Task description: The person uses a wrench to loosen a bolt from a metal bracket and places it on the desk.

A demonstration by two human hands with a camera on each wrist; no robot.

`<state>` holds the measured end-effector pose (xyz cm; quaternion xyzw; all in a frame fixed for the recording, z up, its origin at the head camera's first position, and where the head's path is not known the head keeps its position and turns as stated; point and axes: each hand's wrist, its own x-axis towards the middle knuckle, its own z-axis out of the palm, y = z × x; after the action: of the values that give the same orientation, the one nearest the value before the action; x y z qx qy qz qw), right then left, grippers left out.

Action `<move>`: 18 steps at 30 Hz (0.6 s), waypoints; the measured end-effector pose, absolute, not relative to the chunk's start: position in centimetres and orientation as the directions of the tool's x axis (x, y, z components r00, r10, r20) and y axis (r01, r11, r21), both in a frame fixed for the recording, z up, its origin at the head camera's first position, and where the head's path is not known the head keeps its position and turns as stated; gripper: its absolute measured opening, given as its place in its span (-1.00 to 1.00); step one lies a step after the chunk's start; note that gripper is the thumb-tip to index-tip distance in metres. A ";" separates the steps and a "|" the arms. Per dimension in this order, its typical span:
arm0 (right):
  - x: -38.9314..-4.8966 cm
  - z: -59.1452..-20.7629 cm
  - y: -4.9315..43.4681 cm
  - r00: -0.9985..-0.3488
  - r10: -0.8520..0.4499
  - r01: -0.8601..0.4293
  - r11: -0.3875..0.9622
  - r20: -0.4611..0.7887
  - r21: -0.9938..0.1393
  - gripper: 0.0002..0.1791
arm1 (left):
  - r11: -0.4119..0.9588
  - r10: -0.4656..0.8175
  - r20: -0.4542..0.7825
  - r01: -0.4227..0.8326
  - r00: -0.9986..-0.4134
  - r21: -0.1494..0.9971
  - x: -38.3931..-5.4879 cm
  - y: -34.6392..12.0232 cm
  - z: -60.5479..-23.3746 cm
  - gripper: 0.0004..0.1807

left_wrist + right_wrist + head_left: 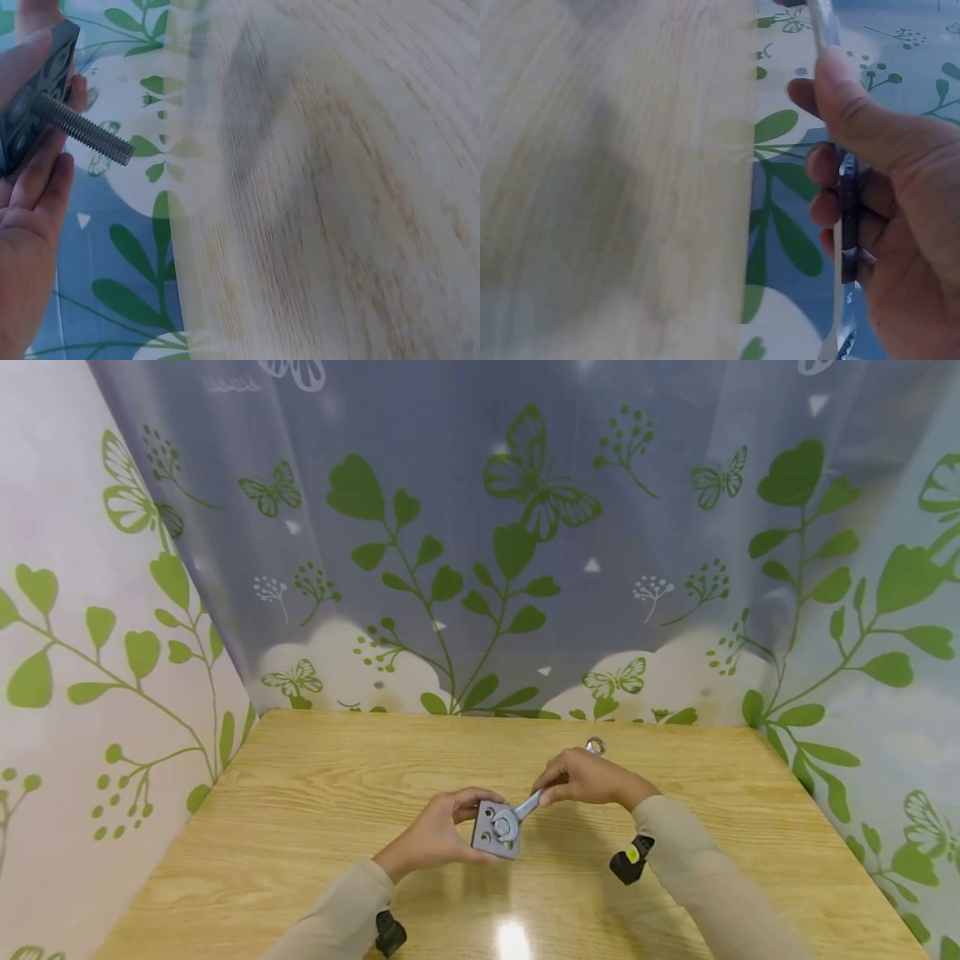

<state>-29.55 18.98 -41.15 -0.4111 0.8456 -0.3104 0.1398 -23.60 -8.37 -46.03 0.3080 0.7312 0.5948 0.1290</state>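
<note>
My left hand [431,837] grips a square grey metal plate [486,850] by its edges, above the table. Several holes show in the plate, and a bolt head [502,828] sits on its face. In the left wrist view the bolt's threaded shank [88,133] sticks out of the plate's other side. A combination wrench [529,804] has its open end around the bolt head. Its shaft is held by my right hand [588,778], with the thumb along it in the right wrist view. Beyond that hand the wrench's ring end [596,745] shows.
A wood-grain table [315,777] lies below both hands. Behind it hangs a blue-grey curtain [450,543] printed with leaves and butterflies, and similar printed cloth closes off both sides. Black wrist cameras [628,865] are strapped to the sleeves.
</note>
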 end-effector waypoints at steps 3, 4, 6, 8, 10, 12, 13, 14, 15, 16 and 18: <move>-29.9 -40.4 18.7 -0.609 -0.793 -0.614 0.480 -0.011 -0.626 -0.75 | 0.112 0.628 0.178 0.314 -0.758 0.943 -23.6 -8.3 -45.9 -0.27; -29.9 -40.2 18.6 -0.608 -0.794 -0.612 0.484 -0.019 -0.626 -0.75 | 0.114 0.634 0.174 0.314 -0.754 0.943 -23.6 -8.3 -45.9 -0.27; -29.9 -40.0 18.5 -0.617 -0.786 -0.598 0.498 -0.036 -0.628 -0.76 | 0.116 0.642 0.171 0.315 -0.747 0.942 -23.5 -8.3 -45.9 -0.26; -29.7 -40.1 18.6 -0.635 -0.770 -0.572 0.520 -0.059 -0.634 -0.76 | 0.119 0.647 0.168 0.316 -0.744 0.941 -23.5 -8.3 -46.0 -0.26; -29.5 -40.3 18.9 -0.653 -0.754 -0.548 0.538 -0.074 -0.640 -0.75 | 0.118 0.649 0.166 0.313 -0.743 0.942 -23.6 -8.4 -46.0 -0.26; -29.4 -40.8 19.3 -0.673 -0.735 -0.532 0.553 -0.076 -0.641 -0.74 | 0.117 0.646 0.164 0.309 -0.746 0.944 -23.6 -8.4 -46.2 -0.26; -29.2 -41.1 19.6 -0.686 -0.723 -0.521 0.562 -0.076 -0.642 -0.75 | 0.116 0.642 0.162 0.304 -0.749 0.946 -23.7 -8.4 -46.3 -0.26; -29.1 -41.4 19.9 -0.699 -0.711 -0.513 0.569 -0.071 -0.642 -0.75 | 0.115 0.634 0.155 0.290 -0.757 0.950 -23.7 -8.4 -46.5 -0.26; -29.0 -41.7 20.2 -0.713 -0.699 -0.508 0.577 -0.064 -0.639 -0.75 | 0.113 0.625 0.148 0.276 -0.766 0.954 -23.7 -8.5 -46.7 -0.26; -28.9 -42.1 20.5 -0.727 -0.685 -0.503 0.584 -0.054 -0.638 -0.76 | 0.110 0.613 0.144 0.264 -0.777 0.958 -23.8 -8.5 -46.9 -0.26; -28.6 -42.6 21.2 -0.760 -0.649 -0.489 0.606 -0.034 -0.628 -0.73 | 0.109 0.580 0.131 0.236 -0.804 0.966 -23.9 -8.7 -47.2 -0.25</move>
<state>-28.63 21.16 -42.60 -0.3209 0.8865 -0.3068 0.1301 -23.88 -8.67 -47.18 0.2791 0.7311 0.6061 0.1421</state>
